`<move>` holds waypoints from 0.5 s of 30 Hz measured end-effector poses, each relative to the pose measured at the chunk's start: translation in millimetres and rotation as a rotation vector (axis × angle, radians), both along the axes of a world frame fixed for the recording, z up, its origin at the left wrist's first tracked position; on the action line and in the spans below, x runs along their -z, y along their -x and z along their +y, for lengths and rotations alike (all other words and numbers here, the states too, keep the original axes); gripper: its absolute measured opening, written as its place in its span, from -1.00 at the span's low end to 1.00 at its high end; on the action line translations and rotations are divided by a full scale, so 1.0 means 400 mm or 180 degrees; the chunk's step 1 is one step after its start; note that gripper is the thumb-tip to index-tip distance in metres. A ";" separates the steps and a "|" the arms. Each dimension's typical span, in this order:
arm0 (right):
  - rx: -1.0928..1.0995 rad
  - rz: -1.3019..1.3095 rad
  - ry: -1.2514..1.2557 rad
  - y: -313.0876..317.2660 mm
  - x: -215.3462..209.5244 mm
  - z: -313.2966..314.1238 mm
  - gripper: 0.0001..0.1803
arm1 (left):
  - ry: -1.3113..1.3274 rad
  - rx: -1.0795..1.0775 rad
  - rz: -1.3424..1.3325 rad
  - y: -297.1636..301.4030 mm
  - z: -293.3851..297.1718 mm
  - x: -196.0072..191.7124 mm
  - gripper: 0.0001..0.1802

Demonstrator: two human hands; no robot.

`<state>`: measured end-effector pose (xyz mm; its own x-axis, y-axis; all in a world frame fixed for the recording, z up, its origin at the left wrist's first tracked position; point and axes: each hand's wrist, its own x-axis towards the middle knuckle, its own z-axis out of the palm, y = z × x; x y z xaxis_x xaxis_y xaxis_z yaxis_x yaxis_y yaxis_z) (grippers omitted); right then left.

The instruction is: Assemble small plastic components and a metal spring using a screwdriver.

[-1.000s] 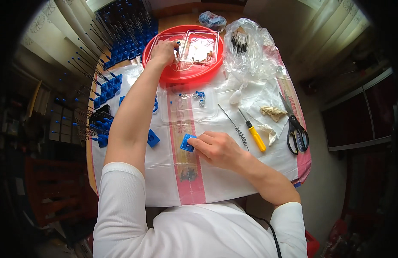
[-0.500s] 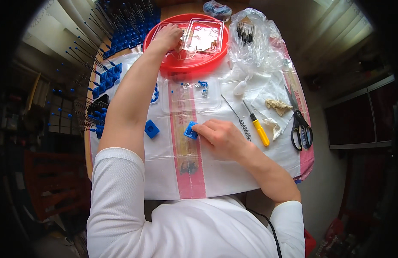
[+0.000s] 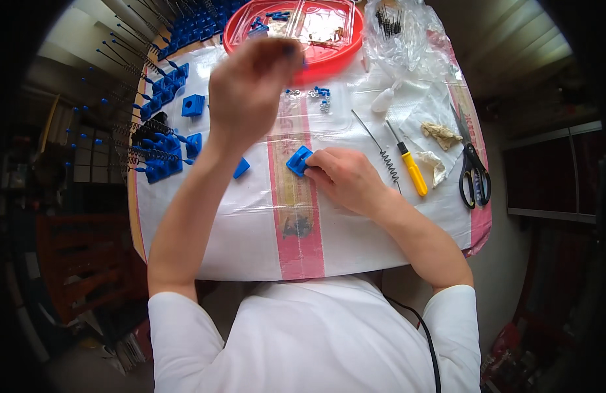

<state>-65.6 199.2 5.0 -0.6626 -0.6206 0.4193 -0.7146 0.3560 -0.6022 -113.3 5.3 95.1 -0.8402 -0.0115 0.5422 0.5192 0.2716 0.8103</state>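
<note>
Pinching a blue block [image 3: 299, 160] at its right edge, the right hand [image 3: 345, 178] presses it to the table [image 3: 250, 229]. The left hand [image 3: 254, 92] is blurry; I cannot tell its grip.

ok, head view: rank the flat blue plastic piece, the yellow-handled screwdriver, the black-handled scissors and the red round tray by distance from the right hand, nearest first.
1. Flat blue plastic piece: touching the fingertips of the right hand, on its left.
2. Yellow-handled screwdriver: just to its right.
3. Black-handled scissors: farther right, near the table edge.
4. Red round tray: at the far end of the table.
</note>
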 end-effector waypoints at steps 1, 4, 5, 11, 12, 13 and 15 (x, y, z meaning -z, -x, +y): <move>0.0035 0.0016 -0.0003 -0.001 0.002 -0.004 -0.83 | -0.0247 0.0209 -0.0315 -0.063 -0.003 0.023 -0.81; 0.0117 0.0066 -0.0055 -0.009 -0.004 -0.014 -0.84 | -0.0947 0.0525 -0.1411 -0.173 -0.041 0.137 -0.81; 0.0132 0.0040 -0.0035 -0.010 -0.002 -0.017 -0.84 | -0.0944 0.0399 -0.1546 -0.190 -0.044 0.169 -0.82; 0.0187 0.0058 0.0009 -0.008 0.013 -0.012 -0.83 | -0.0023 0.0125 -0.1626 -0.234 -0.030 0.212 -0.81; 0.0186 0.0055 -0.0026 -0.009 0.012 -0.010 -0.83 | -0.0108 0.0138 -0.1586 -0.235 -0.028 0.218 -0.82; 0.0187 0.0048 -0.0060 -0.008 0.011 -0.010 -0.82 | -0.0192 0.0152 -0.1549 -0.234 -0.028 0.227 -0.83; 0.0174 0.0190 -0.0035 -0.010 0.002 -0.018 -0.83 | -0.0296 0.0138 -0.1488 -0.234 -0.029 0.233 -0.84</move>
